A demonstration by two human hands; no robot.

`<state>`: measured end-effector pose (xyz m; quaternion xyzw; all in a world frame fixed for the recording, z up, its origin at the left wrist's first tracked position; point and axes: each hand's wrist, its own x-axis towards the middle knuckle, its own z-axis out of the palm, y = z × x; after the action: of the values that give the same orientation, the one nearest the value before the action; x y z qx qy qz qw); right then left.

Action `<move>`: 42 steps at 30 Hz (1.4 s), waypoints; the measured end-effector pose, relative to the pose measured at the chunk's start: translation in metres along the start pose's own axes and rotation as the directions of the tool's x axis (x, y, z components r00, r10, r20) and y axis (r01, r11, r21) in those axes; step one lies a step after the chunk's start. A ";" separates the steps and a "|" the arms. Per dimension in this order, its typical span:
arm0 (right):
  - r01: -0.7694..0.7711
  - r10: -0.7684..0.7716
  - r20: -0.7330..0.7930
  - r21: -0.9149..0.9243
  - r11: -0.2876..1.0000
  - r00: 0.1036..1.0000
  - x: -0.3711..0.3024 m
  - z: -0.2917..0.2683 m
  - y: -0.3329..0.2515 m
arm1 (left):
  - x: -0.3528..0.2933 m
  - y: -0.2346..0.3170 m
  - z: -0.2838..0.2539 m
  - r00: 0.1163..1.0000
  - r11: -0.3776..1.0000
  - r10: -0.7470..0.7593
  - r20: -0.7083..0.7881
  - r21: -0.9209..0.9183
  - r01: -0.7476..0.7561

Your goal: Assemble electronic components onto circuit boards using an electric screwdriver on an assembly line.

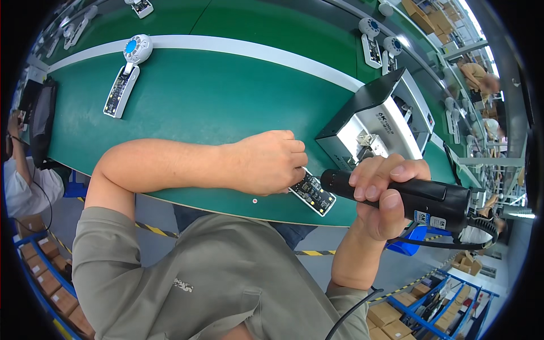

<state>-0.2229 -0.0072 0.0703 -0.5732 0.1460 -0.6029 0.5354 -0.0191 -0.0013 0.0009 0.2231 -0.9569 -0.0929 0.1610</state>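
Observation:
My left hand (271, 162) is closed over the upper end of a white handheld fan (323, 210) near the table's front edge. The fan's handle is uncovered, showing a dark circuit board; its other end is hidden under the hand. Wrapped in my right hand (388, 190) is a black electric screwdriver (439, 205), tilted with its front end pointing left over the board. Its bit cannot be made out. A cable runs from the tool's back end.
A black and silver screw feeder (377, 130) stands just beyond my right hand. Another handheld fan with an uncovered board (119, 90) lies at the far left of the green table (226, 85). A white rail (238, 46) separates a green conveyor (272, 22) carrying more fans.

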 end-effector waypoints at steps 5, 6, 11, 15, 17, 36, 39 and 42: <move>-0.023 0.023 0.022 -0.013 1.000 0.999 0.002 -0.001 0.002 | 0.000 -0.001 0.000 0.999 1.000 0.001 -0.034 -0.008 -0.001; -0.030 0.031 0.048 -0.021 0.999 0.998 0.003 -0.002 0.003 | 0.001 -0.001 0.000 0.999 1.000 0.005 -0.052 0.009 -0.004; -0.064 0.066 0.109 -0.029 0.998 0.992 0.005 -0.002 0.006 | 0.002 -0.003 0.002 0.994 0.998 0.018 -0.109 0.057 -0.012; -0.092 0.090 0.072 0.014 0.996 0.993 0.005 0.001 0.006 | 0.004 -0.002 0.001 0.992 0.998 0.028 -0.125 0.055 -0.021; -0.081 0.080 0.082 0.011 0.997 0.993 0.003 0.000 0.006 | 0.003 -0.002 0.004 0.990 0.997 0.031 -0.140 0.070 -0.021; 0.157 -0.106 0.198 -0.266 0.951 0.975 0.030 -0.027 -0.045 | 0.001 0.001 0.006 0.985 0.996 -0.009 -0.174 0.084 0.024; 0.027 -0.016 0.083 -0.140 0.990 0.996 0.029 -0.022 -0.048 | 0.000 0.001 0.007 0.985 0.997 -0.028 -0.170 0.069 0.040; 0.013 -0.004 0.060 -0.153 0.988 0.998 0.009 -0.026 -0.051 | 0.001 0.001 0.002 0.990 0.995 -0.027 -0.138 0.092 0.040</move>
<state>-0.2669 -0.0060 0.1078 -0.6308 0.1735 -0.5748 0.4915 -0.0206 -0.0003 -0.0004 0.2523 -0.9431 -0.0348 0.2137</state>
